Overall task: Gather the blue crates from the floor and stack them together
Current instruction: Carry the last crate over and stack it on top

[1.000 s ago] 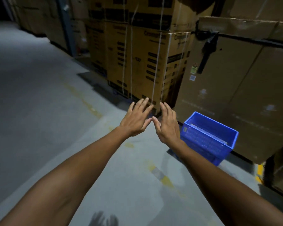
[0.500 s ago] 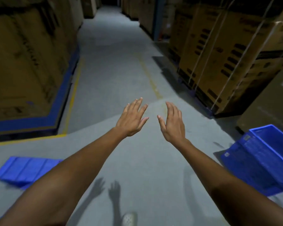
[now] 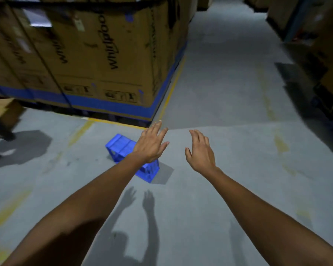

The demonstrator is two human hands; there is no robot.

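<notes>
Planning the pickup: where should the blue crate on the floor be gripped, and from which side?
The blue crate seems to lie base-up, ribbed bottom showing, rim at the floor. Likely best: come from above, left hand and right hand clamping opposite side walls, then flip it.

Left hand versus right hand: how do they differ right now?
The left hand overlaps the blue crate in this view; the right hand is over bare floor. The left hand's fingers are straighter and spread; the right hand's curl slightly. Both are open and hold nothing.
</notes>
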